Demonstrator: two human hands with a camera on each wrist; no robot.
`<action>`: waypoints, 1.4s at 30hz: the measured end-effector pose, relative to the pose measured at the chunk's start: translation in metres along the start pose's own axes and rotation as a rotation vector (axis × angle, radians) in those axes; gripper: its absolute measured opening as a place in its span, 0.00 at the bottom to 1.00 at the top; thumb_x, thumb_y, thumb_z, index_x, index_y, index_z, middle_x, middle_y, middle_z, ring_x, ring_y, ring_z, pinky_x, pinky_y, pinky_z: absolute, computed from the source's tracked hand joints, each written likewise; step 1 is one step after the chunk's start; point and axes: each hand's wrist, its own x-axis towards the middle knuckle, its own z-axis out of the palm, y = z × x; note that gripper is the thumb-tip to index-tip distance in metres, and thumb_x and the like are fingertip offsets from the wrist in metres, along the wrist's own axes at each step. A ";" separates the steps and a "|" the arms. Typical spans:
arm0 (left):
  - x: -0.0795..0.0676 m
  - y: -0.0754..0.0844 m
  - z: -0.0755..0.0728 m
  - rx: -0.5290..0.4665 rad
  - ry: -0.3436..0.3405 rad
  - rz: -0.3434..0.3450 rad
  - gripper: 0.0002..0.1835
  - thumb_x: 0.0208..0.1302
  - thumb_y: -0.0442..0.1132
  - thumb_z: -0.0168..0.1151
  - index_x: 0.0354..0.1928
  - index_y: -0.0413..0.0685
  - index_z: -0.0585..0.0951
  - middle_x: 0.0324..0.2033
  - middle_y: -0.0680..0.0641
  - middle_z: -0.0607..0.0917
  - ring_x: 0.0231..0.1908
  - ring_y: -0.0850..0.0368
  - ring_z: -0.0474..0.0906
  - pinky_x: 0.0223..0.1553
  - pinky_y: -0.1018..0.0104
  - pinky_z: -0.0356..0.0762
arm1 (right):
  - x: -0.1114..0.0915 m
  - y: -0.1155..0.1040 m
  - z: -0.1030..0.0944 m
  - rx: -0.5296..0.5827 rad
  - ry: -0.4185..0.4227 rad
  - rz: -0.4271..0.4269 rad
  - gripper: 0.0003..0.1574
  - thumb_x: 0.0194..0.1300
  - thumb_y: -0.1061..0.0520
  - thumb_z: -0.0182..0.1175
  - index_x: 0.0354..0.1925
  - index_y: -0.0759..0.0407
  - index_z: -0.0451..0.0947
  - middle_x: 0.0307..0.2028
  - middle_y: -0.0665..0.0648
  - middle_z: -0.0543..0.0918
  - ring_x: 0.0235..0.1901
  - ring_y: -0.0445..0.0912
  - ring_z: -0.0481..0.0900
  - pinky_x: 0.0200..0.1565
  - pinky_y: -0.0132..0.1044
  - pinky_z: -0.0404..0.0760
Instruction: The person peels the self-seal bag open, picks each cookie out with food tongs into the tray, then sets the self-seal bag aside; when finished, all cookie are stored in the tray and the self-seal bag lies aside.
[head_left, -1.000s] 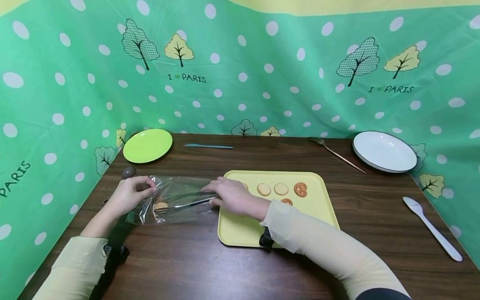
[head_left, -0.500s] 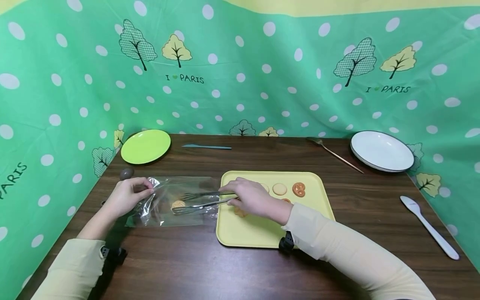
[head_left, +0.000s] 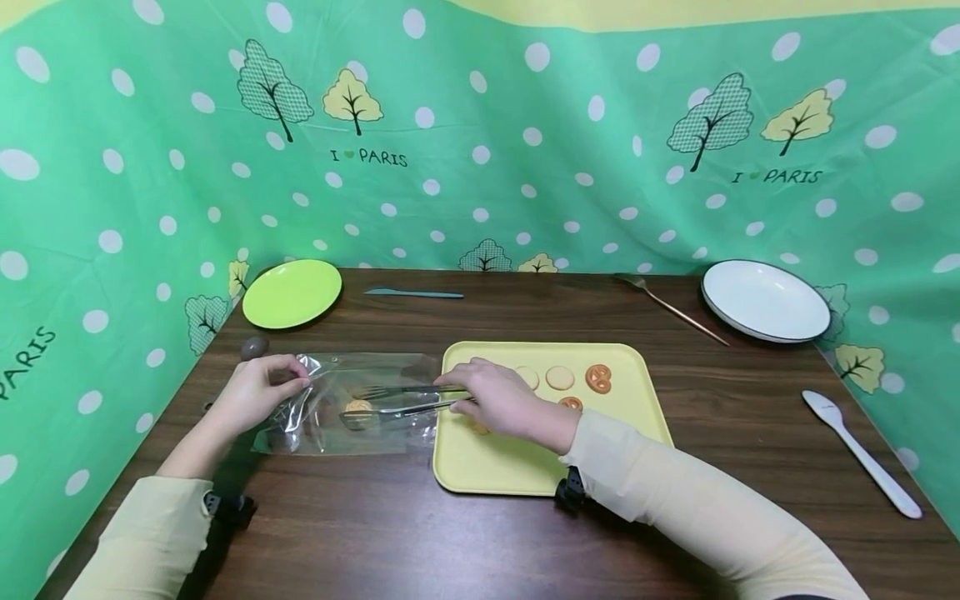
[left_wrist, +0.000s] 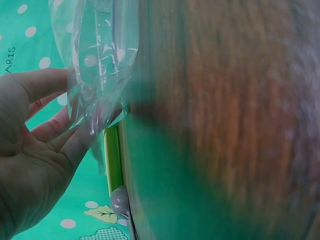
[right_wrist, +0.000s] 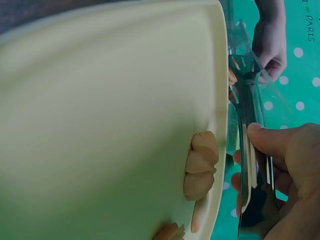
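Observation:
My left hand (head_left: 255,390) pinches the far-left end of a clear plastic bag (head_left: 315,442), which lies along the table. In the left wrist view the thumb and fingers hold the bag's (left_wrist: 102,65) crinkled film. My right hand (head_left: 498,396) grips metal tongs (head_left: 408,410) over the tray's left edge. The tongs' arms stand apart and their ends reach into the bag, around or beside a round cookie (head_left: 358,407). In the right wrist view the thumb and fingers press on the tongs (right_wrist: 245,105) from both sides.
A yellow tray (head_left: 615,450) carries several cookies (head_left: 560,377) and pretzel-shaped ones (head_left: 597,379). Behind stand a green plate (head_left: 292,294), a blue knife (head_left: 414,292), a fork (head_left: 675,311) and a white dish (head_left: 765,300). A white knife (head_left: 862,454) lies at right.
Over the second, my right hand has drawn back to the right and the tongs' arms have spread. The cookie in the bag sits farther right. My left hand has hardly moved.

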 end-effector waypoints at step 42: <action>-0.002 -0.002 -0.002 -0.022 0.014 0.019 0.05 0.57 0.36 0.68 0.29 0.56 0.82 0.30 0.52 0.83 0.31 0.58 0.76 0.32 0.68 0.72 | -0.268 0.107 -0.065 -0.112 0.326 0.397 0.29 0.54 0.52 0.70 0.55 0.40 0.76 0.46 0.50 0.82 0.43 0.41 0.73 0.46 0.22 0.64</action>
